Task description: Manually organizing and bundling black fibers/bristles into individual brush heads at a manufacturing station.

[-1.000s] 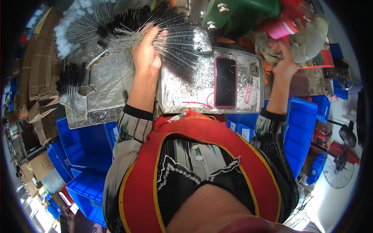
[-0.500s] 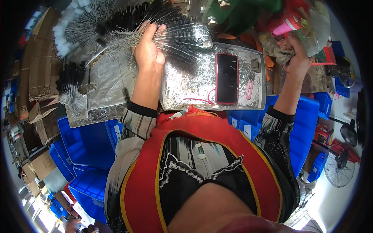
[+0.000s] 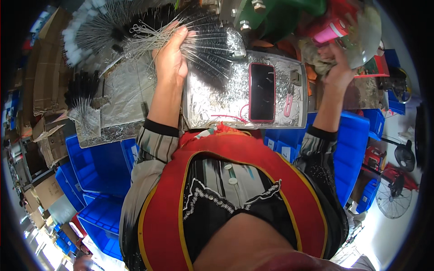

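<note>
My left hand (image 3: 174,56) is closed around a bundle of thin twisted-wire tube brushes (image 3: 209,47). Their black bristle ends fan out to the right, and the looped bare wire ends stick out to the left. At the upper right my right hand (image 3: 338,70) is slightly smeared by motion. Its fingers close on a crumpled greyish cloth (image 3: 313,55), beside a pink cylindrical thing (image 3: 331,32) and a clear plastic bag (image 3: 368,38). More brushes with white and black bristles (image 3: 106,29) lie heaped beyond my left hand.
A shallow tray (image 3: 203,118) strewn with metal wire bits holds a phone (image 3: 262,92) and a pink cutter (image 3: 288,103). A small black brush bundle (image 3: 82,92) lies on the left board. Green machinery (image 3: 280,20) stands at the back. Blue bins (image 3: 99,165) sit below the bench edge.
The right hand has shifted left and slightly down beside the pink thing. The left hand stays around the brushes, which have turned slightly, showing their looped ends more clearly.
</note>
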A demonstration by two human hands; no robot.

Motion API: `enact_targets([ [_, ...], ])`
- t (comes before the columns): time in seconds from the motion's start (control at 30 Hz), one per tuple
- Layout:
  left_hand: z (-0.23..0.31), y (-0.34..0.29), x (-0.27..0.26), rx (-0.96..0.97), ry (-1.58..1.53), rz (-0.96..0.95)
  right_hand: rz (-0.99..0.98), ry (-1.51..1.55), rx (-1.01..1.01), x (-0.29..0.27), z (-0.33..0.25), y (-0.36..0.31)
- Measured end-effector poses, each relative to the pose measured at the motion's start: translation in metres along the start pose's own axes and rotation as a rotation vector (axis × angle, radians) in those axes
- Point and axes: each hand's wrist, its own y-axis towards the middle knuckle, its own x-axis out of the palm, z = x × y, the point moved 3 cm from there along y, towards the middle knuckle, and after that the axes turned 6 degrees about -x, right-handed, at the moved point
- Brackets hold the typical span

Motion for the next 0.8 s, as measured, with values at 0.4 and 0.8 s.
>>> enact_targets([
  [0.4, -0.008, 0.003, -0.018, 0.026, -0.205, 0.149, 0.059, 0.030, 0.134, 0.007, -0.008, 0.000],
  [0.8, -0.008, 0.003, -0.012, 0.006, -0.158, 0.191, -0.064, -0.074, 0.179, 0.005, -0.024, 0.010],
])
